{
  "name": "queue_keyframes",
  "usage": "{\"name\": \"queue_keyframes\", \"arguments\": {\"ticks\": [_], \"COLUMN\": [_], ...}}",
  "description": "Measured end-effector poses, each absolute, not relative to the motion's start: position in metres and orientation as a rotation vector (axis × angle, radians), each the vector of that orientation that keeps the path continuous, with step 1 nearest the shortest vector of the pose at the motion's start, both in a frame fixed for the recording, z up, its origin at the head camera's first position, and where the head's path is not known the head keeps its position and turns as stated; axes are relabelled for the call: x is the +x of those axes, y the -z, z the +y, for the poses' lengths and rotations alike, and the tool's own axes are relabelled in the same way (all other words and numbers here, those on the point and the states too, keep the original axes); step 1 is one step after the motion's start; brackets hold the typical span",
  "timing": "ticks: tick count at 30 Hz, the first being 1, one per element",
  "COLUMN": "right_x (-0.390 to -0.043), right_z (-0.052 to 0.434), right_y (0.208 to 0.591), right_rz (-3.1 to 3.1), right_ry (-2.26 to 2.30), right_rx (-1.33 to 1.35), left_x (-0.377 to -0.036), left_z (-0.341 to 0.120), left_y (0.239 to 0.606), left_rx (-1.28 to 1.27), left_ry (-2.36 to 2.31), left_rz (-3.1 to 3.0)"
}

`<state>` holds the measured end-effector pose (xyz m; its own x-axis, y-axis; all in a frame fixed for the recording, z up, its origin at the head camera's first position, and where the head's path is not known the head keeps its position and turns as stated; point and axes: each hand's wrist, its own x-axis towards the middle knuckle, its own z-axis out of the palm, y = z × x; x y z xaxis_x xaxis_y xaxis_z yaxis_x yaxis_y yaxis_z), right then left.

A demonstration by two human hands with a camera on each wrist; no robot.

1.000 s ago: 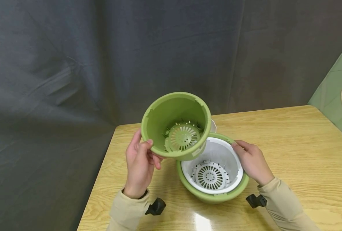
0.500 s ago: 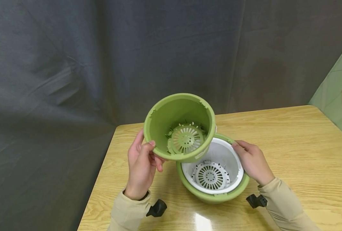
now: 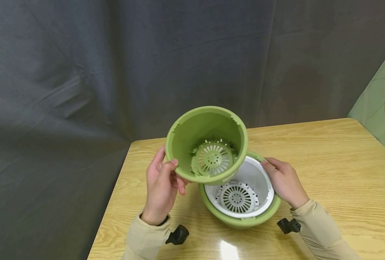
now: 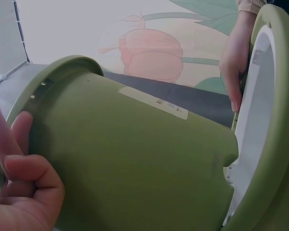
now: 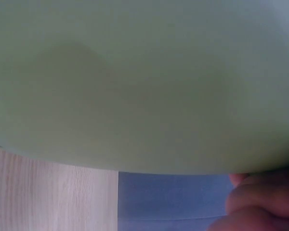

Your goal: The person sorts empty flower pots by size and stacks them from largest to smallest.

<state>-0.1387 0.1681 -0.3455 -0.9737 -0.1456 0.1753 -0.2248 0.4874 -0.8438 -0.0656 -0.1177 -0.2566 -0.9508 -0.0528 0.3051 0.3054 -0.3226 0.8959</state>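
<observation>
Left hand point(image 3: 161, 187), lower centre-left of the head view: thumb hooked over the near rim of the green pot point(image 3: 207, 144), fingers curled on its outer wall. Pot held clear of the table point(image 3: 325, 162), tilted with its mouth toward the camera; slotted green disc point(image 3: 213, 158) visible at its bottom

Right hand point(image 3: 285, 182), right of centre: fingers curled against the rim of a second green pot point(image 3: 241, 220) that stands on the table, with a white liner pot point(image 3: 244, 180) nested inside. Held pot overlaps the far-left rim of this pair; contact cannot be told

Handling, judged: thin moulded plastic, so light and stiff, wall smooth and probably a bit slippery; unlikely to break. The rolled rim looks the surest hold, thumb inside and fingers outside, as now

Views compared: head view alone shows both interiors and the slotted discs. Left wrist view gives the held pot's outside wall point(image 4: 135, 159) with a pale label strip point(image 4: 154, 102), hidden from the head camera, plus the right hand's fingers point(image 4: 233, 62) on the other rim. Right wrist view is mostly a blurred pale-green surface, with fingertips point(image 5: 260, 202) at lower right
</observation>
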Motion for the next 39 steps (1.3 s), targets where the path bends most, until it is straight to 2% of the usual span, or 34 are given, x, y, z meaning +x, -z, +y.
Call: {"name": "queue_keyframes", "arguments": {"ticks": [24,39], "right_x": [-0.1383,-0.1387], "right_z": [0.1682,0.1679], "right_y": [0.3463,0.3460], "right_rz": [-2.631,-2.628], "right_ry": [-1.543,-1.561], "right_rx": [0.348,0.345], "left_x": [-0.0637,-0.0623], "left_z": [-0.1120,-0.1079], "left_y": [0.2580,0.2583], "left_rx": [-0.445,-0.425], "left_ry": [2.364,2.396], "left_rz": [-1.709,-1.725]}}
